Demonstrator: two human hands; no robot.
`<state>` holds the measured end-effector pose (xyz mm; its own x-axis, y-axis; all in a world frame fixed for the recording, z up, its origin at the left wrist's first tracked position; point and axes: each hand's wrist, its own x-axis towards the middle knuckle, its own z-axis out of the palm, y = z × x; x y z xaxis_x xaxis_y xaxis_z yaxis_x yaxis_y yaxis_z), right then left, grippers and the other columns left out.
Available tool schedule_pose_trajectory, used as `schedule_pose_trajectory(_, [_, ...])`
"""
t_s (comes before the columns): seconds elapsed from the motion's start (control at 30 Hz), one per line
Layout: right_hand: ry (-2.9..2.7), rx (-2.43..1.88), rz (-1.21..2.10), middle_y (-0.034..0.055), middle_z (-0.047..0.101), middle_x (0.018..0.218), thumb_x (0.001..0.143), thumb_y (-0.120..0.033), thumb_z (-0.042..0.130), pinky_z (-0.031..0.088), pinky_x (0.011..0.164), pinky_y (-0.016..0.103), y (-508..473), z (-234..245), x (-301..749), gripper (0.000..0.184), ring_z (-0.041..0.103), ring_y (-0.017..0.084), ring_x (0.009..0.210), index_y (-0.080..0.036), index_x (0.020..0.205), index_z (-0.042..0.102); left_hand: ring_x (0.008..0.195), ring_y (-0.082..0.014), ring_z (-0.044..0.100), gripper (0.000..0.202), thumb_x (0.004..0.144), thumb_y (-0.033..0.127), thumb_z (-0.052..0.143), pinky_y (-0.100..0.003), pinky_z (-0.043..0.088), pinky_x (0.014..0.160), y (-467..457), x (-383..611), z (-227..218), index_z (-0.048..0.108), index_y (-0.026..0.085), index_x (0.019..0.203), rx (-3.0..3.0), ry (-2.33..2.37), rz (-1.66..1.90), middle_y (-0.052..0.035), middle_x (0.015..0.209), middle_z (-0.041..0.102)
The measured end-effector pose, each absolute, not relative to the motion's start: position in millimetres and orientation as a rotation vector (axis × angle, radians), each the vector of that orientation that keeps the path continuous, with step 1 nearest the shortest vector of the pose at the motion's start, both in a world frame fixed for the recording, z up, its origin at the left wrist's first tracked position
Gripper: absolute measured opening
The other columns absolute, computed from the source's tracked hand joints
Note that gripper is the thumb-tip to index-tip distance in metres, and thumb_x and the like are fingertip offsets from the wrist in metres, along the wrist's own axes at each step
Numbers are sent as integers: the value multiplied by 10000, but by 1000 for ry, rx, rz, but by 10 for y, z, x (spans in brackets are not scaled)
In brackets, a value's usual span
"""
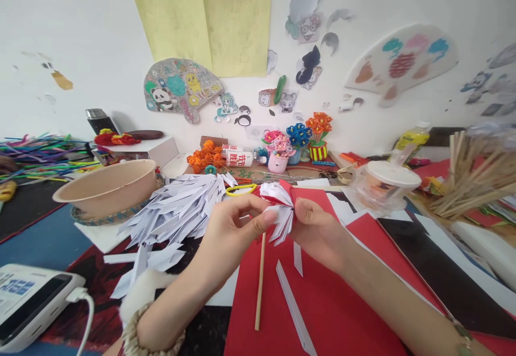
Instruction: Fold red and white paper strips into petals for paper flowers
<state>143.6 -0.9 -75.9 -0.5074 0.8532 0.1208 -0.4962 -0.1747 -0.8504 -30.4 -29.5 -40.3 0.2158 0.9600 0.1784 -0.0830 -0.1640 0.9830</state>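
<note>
A red and white folded-paper flower (282, 213) is held between my two hands. My left hand (237, 232) pinches its left side with thumb and fingertips, while my right hand (318, 232) grips its right side near the gathered base. Below the flower a thin wooden stick (260, 286) slants over a red sheet of paper (334, 313); whether it joins the flower is hidden. Two folded white paper strips, the longer one (294, 307) nearer me, lie on that sheet. To the left spreads a heap of folded white paper pieces (177, 205).
A beige bowl (108, 186) stands behind the heap, and a white power bank (36, 302) with a cable sits front left. Yellow-handled scissors (241, 189) lie behind my hands. On the right are a lidded tub (389, 178), wooden sticks (475, 176) and a black panel (443, 270).
</note>
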Motion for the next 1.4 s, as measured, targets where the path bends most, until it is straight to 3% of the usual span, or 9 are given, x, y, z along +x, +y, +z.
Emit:
schedule_pose_trajectory(0.17, [-1110,-424,1953,44,723,822,751,-539,787,485,762,331,-33,-804,1400,348,635,197,779,-211,865,785,586,-94,492,288,716,391,830,-209,402,570,-302,-273,-414,675,155,655,1224,785,1223,0,640,618])
schedule_pose_trajectory(0.27, [-1093,-389,1946,39,730,825,767,-528,779,490,775,331,-46,-812,1382,330,646,196,786,-223,890,791,630,-112,524,289,732,423,811,-219,431,590,-309,-255,-412,687,162,712,1203,767,1235,-17,711,646])
schedule_pose_trajectory(0.4, [-1064,-404,1870,52,747,905,801,-511,756,499,830,325,-61,-788,1362,333,653,198,851,-220,958,794,701,-145,591,241,709,351,833,-244,477,618,-322,-252,-426,698,185,821,1346,922,1287,-31,845,693])
schedule_pose_trajectory(0.6, [-1101,-455,1835,63,738,859,791,-522,760,497,811,355,-83,-757,1342,330,654,218,826,-215,912,781,725,-166,594,145,816,324,739,-272,470,635,-340,-280,-453,732,181,799,1633,1085,1383,-44,798,706])
schedule_pose_trajectory(0.83, [-1014,-406,1912,37,708,791,794,-457,779,495,713,297,-100,-757,1348,265,609,168,723,-193,823,780,742,-162,605,50,810,244,752,-272,470,665,-316,-303,-429,752,204,781,1715,980,1416,-24,796,734])
schedule_pose_trajectory(1.1, [-1031,-446,1914,49,712,840,803,-475,759,481,767,322,-61,-751,1395,306,613,188,792,-199,934,783,728,-154,586,38,848,216,714,-287,459,686,-289,-316,-411,724,211,812,2011,1027,1447,-14,813,735])
schedule_pose_trajectory(1.4, [-1019,-511,1873,34,652,709,801,-445,760,477,695,316,-63,-724,1388,283,567,168,690,-165,760,751,732,-141,585,92,837,115,684,-261,447,640,-289,-339,-375,703,204,846,2197,1024,1420,-14,843,733])
